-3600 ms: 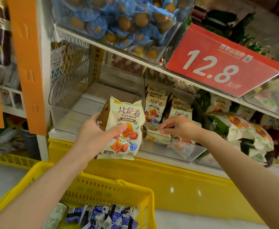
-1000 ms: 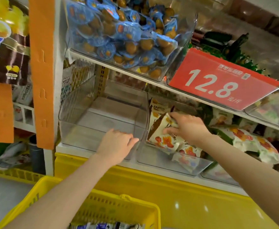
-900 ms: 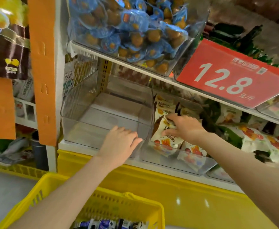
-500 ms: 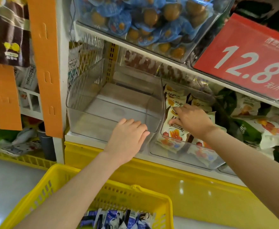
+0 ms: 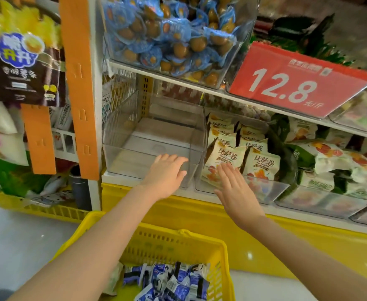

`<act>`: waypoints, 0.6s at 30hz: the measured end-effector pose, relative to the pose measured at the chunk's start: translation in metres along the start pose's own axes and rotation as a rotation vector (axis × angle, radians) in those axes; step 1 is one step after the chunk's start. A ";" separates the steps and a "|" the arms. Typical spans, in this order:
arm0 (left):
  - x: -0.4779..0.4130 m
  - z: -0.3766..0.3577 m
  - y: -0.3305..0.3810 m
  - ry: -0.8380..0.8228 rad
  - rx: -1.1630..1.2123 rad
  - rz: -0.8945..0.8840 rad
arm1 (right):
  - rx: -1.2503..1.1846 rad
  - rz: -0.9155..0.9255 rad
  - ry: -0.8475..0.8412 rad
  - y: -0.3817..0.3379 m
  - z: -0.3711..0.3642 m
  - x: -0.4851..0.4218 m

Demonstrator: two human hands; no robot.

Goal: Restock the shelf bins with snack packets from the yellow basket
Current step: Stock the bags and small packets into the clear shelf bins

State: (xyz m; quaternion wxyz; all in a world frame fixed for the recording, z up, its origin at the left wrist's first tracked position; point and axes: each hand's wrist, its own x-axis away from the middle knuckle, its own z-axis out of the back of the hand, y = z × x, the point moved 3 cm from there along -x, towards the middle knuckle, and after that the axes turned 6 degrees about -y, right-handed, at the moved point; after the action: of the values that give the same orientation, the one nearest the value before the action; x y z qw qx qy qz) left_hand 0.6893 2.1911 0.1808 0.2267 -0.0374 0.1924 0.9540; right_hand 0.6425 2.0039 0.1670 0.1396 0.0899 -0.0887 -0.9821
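A clear, empty shelf bin [image 5: 132,131] stands on the lower shelf. My left hand [image 5: 166,175] rests over its front rim, fingers loosely bent, holding nothing. The clear bin to its right [image 5: 267,192] holds several cream and brown snack packets [image 5: 260,164] standing in rows. In front of that bin is my right hand [image 5: 235,192], fingers straight and empty, its fingertips near the front packet. The yellow basket [image 5: 174,242] sits below, with blue and white snack packets [image 5: 174,281] inside.
Above, a bin of blue-wrapped eggs [image 5: 169,35] and a red 12.8 price sign [image 5: 295,81] overhang the shelf. Green and white packets [image 5: 334,164] fill the bins further right. An orange upright [image 5: 80,88] and hanging bags [image 5: 24,66] stand at left.
My right hand has let go of the cream packets and drawn back out of the right bin, fingers now straight. The left hand stays on the empty bin's front rim.
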 end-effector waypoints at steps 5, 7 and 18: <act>0.058 0.007 0.002 0.074 0.252 0.044 | -0.191 0.085 -0.018 -0.030 0.004 0.040; 0.090 -0.002 -0.009 0.141 0.264 0.072 | -0.218 0.139 -0.008 -0.046 0.003 0.051; 0.228 -0.091 -0.185 0.003 0.184 0.752 | -0.532 0.164 -0.503 -0.174 -0.145 0.048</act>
State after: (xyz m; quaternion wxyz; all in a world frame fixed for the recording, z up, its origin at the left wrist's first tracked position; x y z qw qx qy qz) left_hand 0.5663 2.4041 -0.0043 -0.1367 0.0550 0.2780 0.9492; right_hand 0.5812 2.1330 -0.0153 0.2103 -0.2011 0.1310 -0.9477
